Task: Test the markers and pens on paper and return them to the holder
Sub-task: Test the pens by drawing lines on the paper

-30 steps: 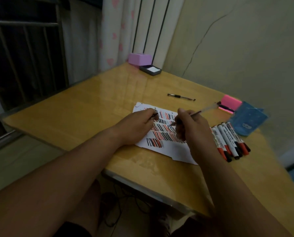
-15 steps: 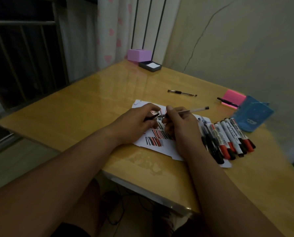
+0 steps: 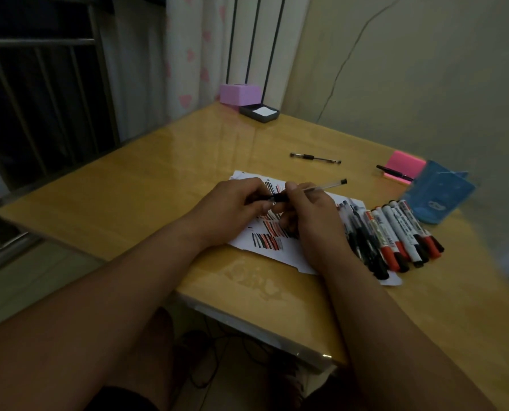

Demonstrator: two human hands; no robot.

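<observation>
Dim table (image 3: 128, 221), clear pen (image 3: 321, 186) pinched in right hand (image 3: 312, 223), left hand (image 3: 229, 212) round, perhaps, its half-hidden cap (image 3: 278, 198).

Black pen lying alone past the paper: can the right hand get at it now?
Probably not yet: the way to the black pen over bare table looks free, but the right hand grips the clear pen.

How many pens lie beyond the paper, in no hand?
2. One pen lies on the bare table past the paper; the other pen rests on the pink notepad by the blue holder.
</observation>
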